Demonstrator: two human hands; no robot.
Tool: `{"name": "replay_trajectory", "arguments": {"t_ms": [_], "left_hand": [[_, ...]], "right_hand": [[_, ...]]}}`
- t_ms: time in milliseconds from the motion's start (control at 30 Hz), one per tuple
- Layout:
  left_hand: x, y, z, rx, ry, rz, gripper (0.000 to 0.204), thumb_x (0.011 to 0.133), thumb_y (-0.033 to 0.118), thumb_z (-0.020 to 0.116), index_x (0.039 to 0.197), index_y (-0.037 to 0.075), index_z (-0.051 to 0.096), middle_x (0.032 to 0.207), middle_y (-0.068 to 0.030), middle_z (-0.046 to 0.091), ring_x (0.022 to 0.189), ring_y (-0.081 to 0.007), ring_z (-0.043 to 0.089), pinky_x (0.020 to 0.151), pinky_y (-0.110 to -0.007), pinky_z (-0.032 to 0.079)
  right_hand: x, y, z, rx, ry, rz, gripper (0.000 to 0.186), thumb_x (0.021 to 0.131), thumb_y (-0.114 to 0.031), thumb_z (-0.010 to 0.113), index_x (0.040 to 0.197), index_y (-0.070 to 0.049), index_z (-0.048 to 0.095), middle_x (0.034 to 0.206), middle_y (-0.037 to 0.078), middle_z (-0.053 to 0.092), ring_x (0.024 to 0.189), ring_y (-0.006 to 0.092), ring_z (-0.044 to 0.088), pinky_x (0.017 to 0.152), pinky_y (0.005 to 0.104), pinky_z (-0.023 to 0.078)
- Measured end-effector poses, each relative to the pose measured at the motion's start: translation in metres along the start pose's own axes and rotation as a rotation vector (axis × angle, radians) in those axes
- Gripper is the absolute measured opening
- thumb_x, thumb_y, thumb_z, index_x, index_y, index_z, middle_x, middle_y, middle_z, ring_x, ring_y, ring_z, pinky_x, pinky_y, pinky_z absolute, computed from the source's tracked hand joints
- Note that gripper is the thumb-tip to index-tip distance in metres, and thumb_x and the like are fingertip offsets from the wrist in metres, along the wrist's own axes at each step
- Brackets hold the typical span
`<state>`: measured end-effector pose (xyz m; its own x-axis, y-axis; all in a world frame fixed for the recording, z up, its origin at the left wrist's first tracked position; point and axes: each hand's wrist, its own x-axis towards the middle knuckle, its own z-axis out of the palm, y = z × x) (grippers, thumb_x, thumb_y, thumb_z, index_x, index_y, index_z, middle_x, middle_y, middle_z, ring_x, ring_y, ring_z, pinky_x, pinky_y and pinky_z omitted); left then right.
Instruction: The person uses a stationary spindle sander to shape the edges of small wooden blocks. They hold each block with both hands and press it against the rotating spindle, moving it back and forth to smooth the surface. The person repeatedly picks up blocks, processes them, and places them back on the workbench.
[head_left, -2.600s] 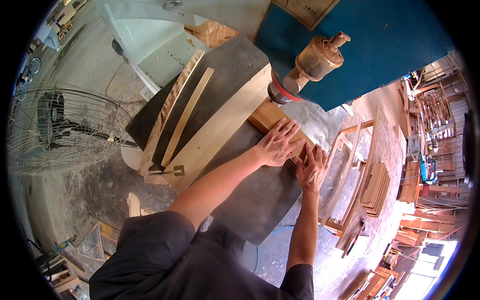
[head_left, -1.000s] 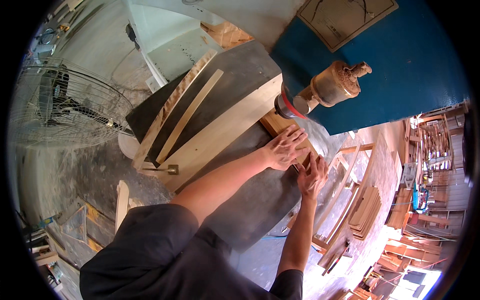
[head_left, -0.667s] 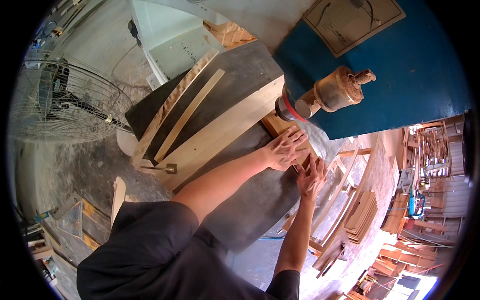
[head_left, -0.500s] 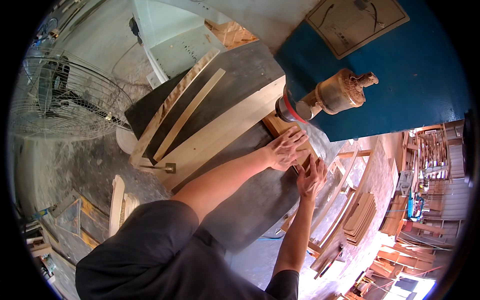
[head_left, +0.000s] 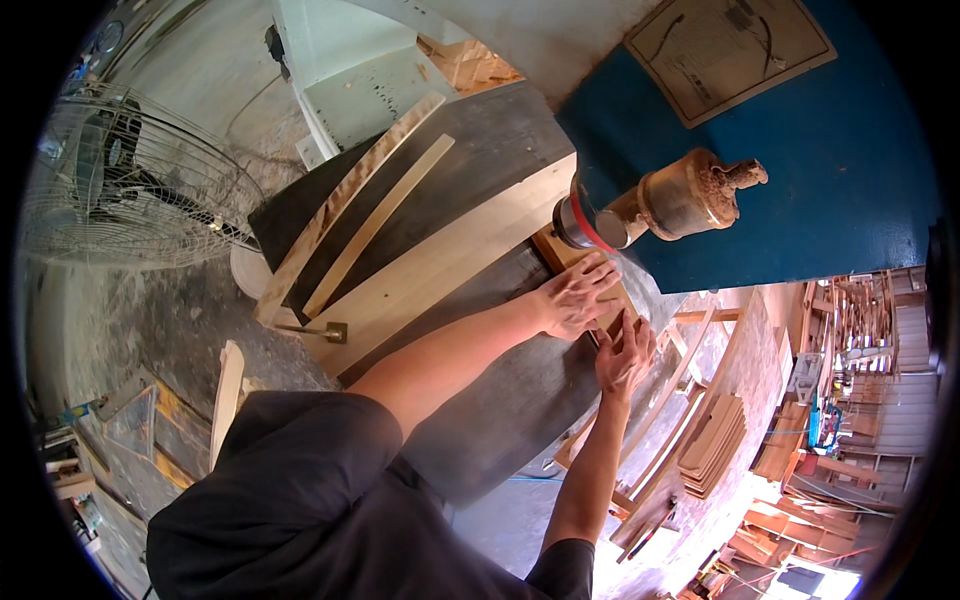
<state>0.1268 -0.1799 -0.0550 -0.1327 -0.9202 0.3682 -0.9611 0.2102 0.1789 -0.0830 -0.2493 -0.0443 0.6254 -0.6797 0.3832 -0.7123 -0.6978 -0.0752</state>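
Left hand (head_left: 578, 298): down flat on the wood, fingers loosely spread, tips towards the machine side.
Right hand (head_left: 624, 355): just beside the left, fingers slightly apart and laid over the wood; whether the thumb pinches an edge, I cannot tell.
Brown wooden piece (head_left: 557, 254): right under both sets of fingers, its far end peeking out beyond the left hand, much of it covered.
Red-banded round fitting (head_left: 577, 222): just ahead of the left fingertips, and it hides where the wood ends.
Canister (head_left: 690, 195): ahead and to the right of the fingers, brown and dusty, a rough brown clump (head_left: 742, 175) on its outer end; what's inside, I can't make out.
Pale open casing (head_left: 365, 105): far ahead and left of the fingers, dark specks on its inner face, the top cut off by the frame.
Pale board (head_left: 450, 255): left of the left hand's fingers, lying on the dark table (head_left: 500, 400), its near end partly behind the forearm.
Stacked slats (head_left: 713, 450): behind and right of the right fingers.
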Motion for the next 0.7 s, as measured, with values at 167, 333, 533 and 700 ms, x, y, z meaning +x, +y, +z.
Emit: {"name": "replay_trajectory", "arguments": {"t_ms": [167,333,533,700], "left_hand": [[0.0031,-0.0003,-0.0032,0.002,-0.032,-0.004,0.062,0.103,0.055,0.061,0.155,0.02,0.057,0.169,-0.0199,0.043,0.161,-0.0393,0.031,0.134,-0.058,0.015],[0.0038,-0.0012,-0.0016,-0.003,0.025,0.0,0.059,0.102,0.051,0.064,0.152,0.02,0.059,0.166,-0.0205,0.044,0.159,-0.0392,0.033,0.133,-0.058,0.018],[0.0037,-0.0018,-0.001,-0.033,0.096,0.006,0.055,0.099,0.047,0.07,0.146,0.019,0.063,0.161,-0.021,0.046,0.156,-0.0379,0.039,0.13,-0.055,0.025],[0.0055,-0.0015,-0.0028,0.007,0.062,-0.002,0.058,0.1,0.048,0.069,0.15,0.02,0.061,0.159,-0.0194,0.048,0.154,-0.0365,0.041,0.129,-0.055,0.026]], "right_hand": [[0.003,0.0005,-0.0012,0.004,0.015,-0.012,0.063,0.084,-0.037,0.089,0.141,-0.014,0.074,0.146,0.023,0.063,0.135,0.045,0.057,0.114,0.0564,0.046],[0.0053,0.0016,-0.0016,0.026,0.017,-0.019,0.062,0.084,-0.037,0.089,0.139,-0.013,0.075,0.144,0.023,0.064,0.134,0.0446,0.058,0.114,0.0561,0.046],[0.0072,0.0036,0.0001,0.007,0.035,-0.035,0.062,0.084,-0.039,0.089,0.138,-0.013,0.076,0.144,0.023,0.065,0.134,0.0449,0.058,0.115,0.0563,0.046],[0.0082,0.0068,0.0021,0.002,0.035,-0.041,0.061,0.085,-0.039,0.087,0.139,-0.013,0.075,0.145,0.023,0.064,0.133,0.0458,0.058,0.115,0.0572,0.045]]}}
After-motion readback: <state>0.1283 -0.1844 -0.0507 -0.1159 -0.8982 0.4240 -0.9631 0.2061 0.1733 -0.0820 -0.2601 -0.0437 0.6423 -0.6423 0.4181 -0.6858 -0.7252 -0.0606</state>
